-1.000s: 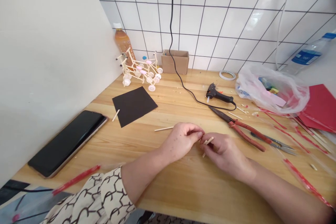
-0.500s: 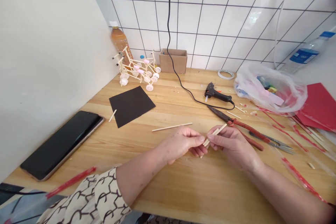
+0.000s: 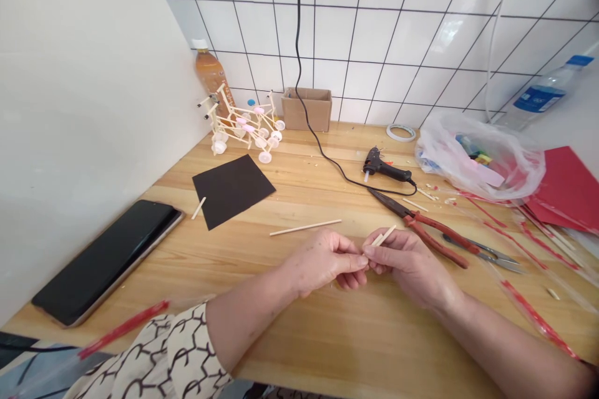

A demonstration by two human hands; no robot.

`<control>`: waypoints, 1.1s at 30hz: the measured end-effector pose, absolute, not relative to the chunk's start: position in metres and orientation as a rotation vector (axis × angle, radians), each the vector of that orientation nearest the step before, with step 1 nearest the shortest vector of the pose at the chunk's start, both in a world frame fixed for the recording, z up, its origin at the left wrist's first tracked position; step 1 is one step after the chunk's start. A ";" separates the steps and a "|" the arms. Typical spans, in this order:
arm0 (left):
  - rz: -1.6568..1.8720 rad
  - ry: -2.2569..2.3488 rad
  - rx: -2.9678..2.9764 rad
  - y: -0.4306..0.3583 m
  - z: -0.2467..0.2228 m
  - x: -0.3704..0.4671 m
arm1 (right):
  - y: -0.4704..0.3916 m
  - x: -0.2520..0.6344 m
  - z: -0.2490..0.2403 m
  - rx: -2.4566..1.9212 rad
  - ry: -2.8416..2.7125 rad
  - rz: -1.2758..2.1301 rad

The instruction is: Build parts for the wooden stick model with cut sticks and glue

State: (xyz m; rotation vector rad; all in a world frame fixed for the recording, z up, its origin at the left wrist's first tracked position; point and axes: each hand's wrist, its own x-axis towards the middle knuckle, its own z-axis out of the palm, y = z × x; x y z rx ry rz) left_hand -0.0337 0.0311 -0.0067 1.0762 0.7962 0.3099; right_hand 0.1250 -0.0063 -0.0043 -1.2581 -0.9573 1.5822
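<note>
Short pale wooden sticks [image 3: 386, 236] stick out up and to the right between the thumb and fingers of my right hand [image 3: 412, 265]. My left hand [image 3: 327, 262] meets it fingertip to fingertip, its thumb and fingers pinched over the lower ends of the sticks, which are mostly hidden. A longer loose stick [image 3: 305, 228] lies on the wooden table just beyond my left hand. Long-nosed pliers with red handles [image 3: 440, 230] lie beside my right hand, over grey metal snips [image 3: 496, 257].
A black sheet [image 3: 234, 190] and a phone [image 3: 107, 259] lie at left. Behind stand stick models with wheels [image 3: 248, 128], a bottle [image 3: 210, 72] and a cardboard box [image 3: 307, 111]. A glue gun [image 3: 386, 168], tape roll [image 3: 400, 132], plastic bag [image 3: 482, 156] and red sheets [image 3: 568, 190] are at right.
The fingers of both hands have closed further around the sticks, so less of them shows. My left fingertips have shifted slightly right. The whole view has moved a little.
</note>
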 end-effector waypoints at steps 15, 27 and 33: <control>0.330 0.924 1.211 0.029 -0.003 -0.033 | -0.007 0.132 -0.004 -1.314 -1.012 1.442; 0.440 0.740 1.338 0.027 -0.001 -0.035 | -0.009 0.126 0.000 -1.264 -1.146 1.434; 0.485 0.872 1.238 0.022 -0.003 -0.029 | -0.011 0.120 0.003 -1.243 -1.143 1.443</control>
